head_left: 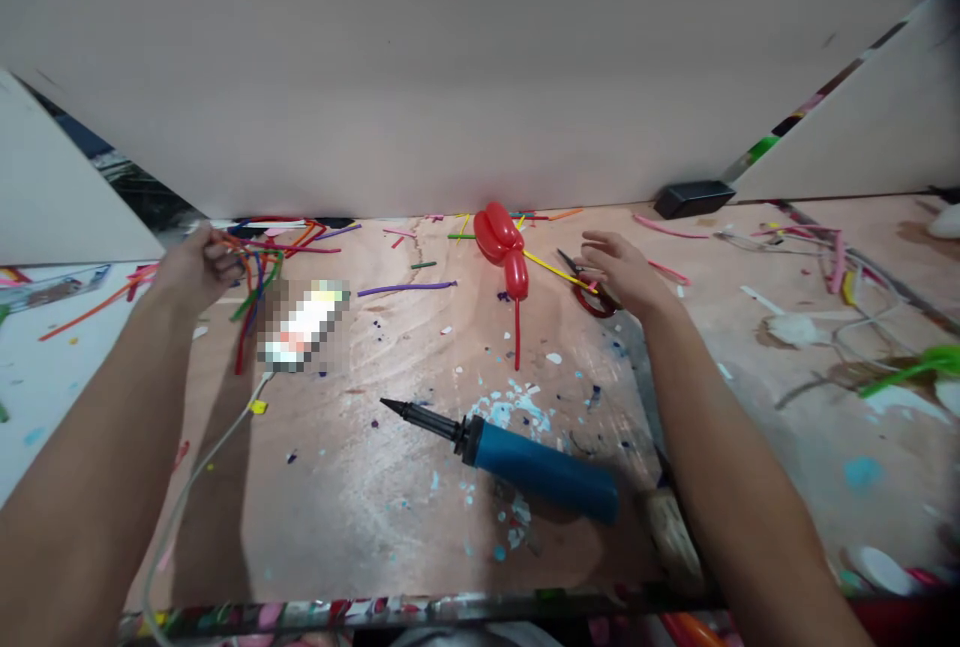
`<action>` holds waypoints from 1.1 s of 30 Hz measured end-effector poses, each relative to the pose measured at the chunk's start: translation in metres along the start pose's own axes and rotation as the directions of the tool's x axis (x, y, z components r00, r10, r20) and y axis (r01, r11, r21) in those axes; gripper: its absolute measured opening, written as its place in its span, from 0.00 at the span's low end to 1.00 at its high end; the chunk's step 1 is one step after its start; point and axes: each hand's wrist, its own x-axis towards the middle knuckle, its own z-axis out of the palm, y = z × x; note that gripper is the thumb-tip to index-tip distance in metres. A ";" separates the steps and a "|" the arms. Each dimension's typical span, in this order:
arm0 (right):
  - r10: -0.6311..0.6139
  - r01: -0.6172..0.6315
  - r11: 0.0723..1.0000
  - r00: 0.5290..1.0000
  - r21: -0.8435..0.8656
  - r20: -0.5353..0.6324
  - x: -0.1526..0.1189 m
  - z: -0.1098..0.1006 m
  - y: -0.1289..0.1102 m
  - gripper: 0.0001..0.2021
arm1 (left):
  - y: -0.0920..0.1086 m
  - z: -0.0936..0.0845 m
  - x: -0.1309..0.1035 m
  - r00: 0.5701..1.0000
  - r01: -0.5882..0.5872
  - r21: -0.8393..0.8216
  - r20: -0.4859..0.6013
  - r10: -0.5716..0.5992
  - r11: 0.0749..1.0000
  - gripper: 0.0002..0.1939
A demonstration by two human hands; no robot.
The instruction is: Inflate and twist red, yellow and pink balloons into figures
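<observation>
Left hand [196, 267] clenched on balloon strips [259, 262] far left, right hand [622, 272] released over scissors [589, 289] (red twisted balloon [504, 242] between), picking materials; scissors need grasping next

A pixelated patch [304, 325] hides 1 object on the table [360, 487]. The right hand [626, 272] partly covers the scissors [589, 289]. The left hand [196, 267] hides its own fingers among balloon strips [259, 262].
</observation>
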 end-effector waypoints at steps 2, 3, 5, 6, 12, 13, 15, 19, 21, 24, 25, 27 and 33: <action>-0.041 0.035 0.995 0.997 0.097 0.065 -0.011 0.006 -0.018 0.20 | 0.023 0.032 -0.015 0.992 -0.026 -0.325 0.111 0.065 0.945 0.14; -0.078 0.065 0.990 0.992 0.127 0.100 -0.018 0.011 -0.029 0.19 | 0.033 0.051 -0.027 0.981 -0.005 -0.450 0.171 0.092 0.893 0.10; -0.195 0.163 0.975 0.955 0.151 0.224 -0.038 0.024 -0.052 0.18 | 0.045 0.092 -0.058 0.952 0.041 -0.553 0.275 0.135 0.832 0.06; -0.262 0.220 0.960 0.926 0.176 0.271 -0.049 0.031 -0.062 0.19 | 0.047 0.112 -0.074 0.932 0.063 -0.557 0.330 0.151 0.828 0.06; -0.405 0.196 0.894 0.738 0.403 0.540 -0.099 0.072 -0.090 0.31 | 0.018 0.202 -0.145 0.802 0.071 -0.459 0.554 0.223 0.885 0.13; -0.403 0.201 0.898 0.732 0.391 0.550 -0.101 0.076 -0.089 0.27 | 0.011 0.210 -0.149 0.776 0.066 -0.441 0.587 0.231 0.895 0.13; -0.389 0.241 0.914 0.748 0.325 0.538 -0.101 0.080 -0.085 0.14 | 0.001 0.219 -0.152 0.774 0.079 -0.433 0.594 0.218 0.898 0.13; -0.357 0.250 0.930 0.788 0.268 0.501 -0.094 0.079 -0.077 0.12 | -0.011 0.219 -0.146 0.856 0.166 -0.486 0.503 0.120 0.858 0.12; -0.343 0.157 0.913 0.795 0.376 0.500 -0.091 0.079 -0.074 0.12 | -0.016 0.216 -0.143 0.862 0.149 -0.449 0.496 0.107 0.881 0.12; -0.280 -0.083 0.776 0.843 0.625 0.460 -0.089 0.084 -0.072 0.11 | -0.025 0.214 -0.146 0.817 0.071 -0.255 0.569 0.090 0.964 0.17; -0.246 -0.150 0.702 0.866 0.696 0.435 -0.088 0.087 -0.071 0.11 | -0.029 0.215 -0.149 0.771 0.067 -0.175 0.634 0.060 0.982 0.19; -0.166 -0.228 0.579 0.907 0.783 0.387 -0.086 0.092 -0.069 0.10 | -0.035 0.218 -0.157 0.624 0.093 -0.043 0.781 -0.025 0.995 0.22; -0.007 -0.271 0.470 0.950 0.840 0.311 -0.084 0.098 -0.066 0.05 | -0.049 0.227 -0.170 0.482 0.096 0.030 0.873 -0.073 0.995 0.22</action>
